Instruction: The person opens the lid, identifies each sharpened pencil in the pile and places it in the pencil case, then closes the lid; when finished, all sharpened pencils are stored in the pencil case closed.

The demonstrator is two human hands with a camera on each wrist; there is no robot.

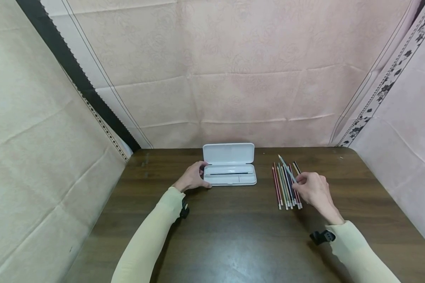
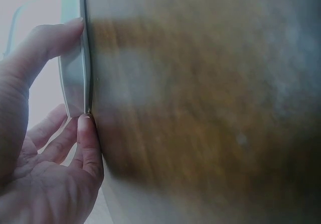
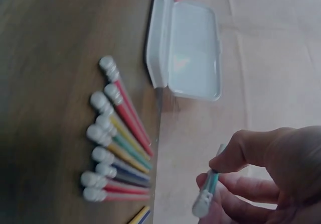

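Observation:
A white pencil case [image 1: 219, 180] lies with its lid [image 1: 228, 153] raised at the table's far edge. My left hand [image 1: 193, 177] grips its left end, thumb at the near corner and fingers round the side, close up in the left wrist view [image 2: 75, 81]. A thin dark pencil-like stick [image 1: 230, 173] lies lengthwise inside. To the right, my right hand [image 1: 313, 188] pinches a light blue pencil [image 1: 285, 167] between thumb and fingers, over a row of pencils; its white eraser [image 3: 202, 205] points towards the right wrist camera.
Several coloured pencils [image 1: 279, 184] lie side by side on the brown wooden table [image 1: 230, 236], erasers towards me. Another pencil [image 1: 296, 168] lies by the right fingers, partly hidden. Pale cloth [image 1: 241, 98] hangs behind the table and at both sides.

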